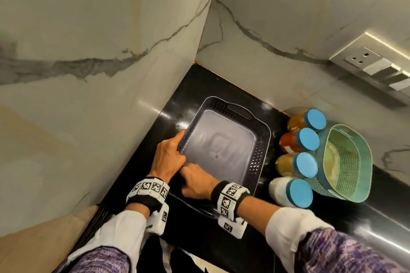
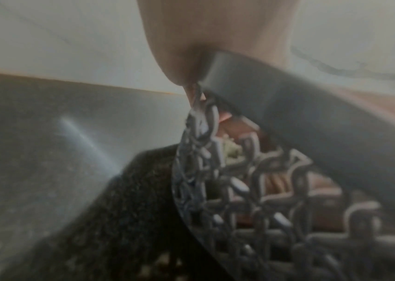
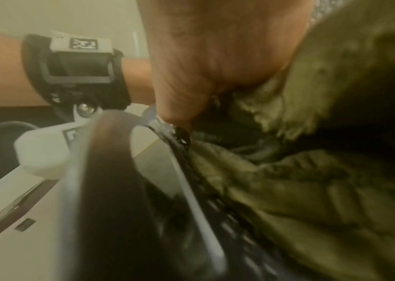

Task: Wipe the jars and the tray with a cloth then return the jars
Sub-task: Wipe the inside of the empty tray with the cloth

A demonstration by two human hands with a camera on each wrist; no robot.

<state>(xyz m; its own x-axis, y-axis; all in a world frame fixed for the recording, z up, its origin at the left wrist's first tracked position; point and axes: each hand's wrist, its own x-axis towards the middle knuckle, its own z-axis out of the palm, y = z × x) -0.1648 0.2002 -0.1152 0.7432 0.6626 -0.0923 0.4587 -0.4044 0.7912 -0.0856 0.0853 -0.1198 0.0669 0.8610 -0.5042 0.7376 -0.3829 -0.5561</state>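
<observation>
Both hands (image 1: 182,168) at tray (image 1: 264,133) corner, jars (image 1: 297,157) beside

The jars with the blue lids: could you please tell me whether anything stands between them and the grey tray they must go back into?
Nothing visible does. The four jars stand in a row on the black counter just right of the tray, with only bare counter between. Both hands, left hand and right hand, work at the tray's opposite, near-left corner.

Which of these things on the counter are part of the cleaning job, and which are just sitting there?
Part of the job: grey tray, four blue-lidded jars, olive cloth, left hand, right hand.

Just there: green basket, wall socket, black counter.
</observation>
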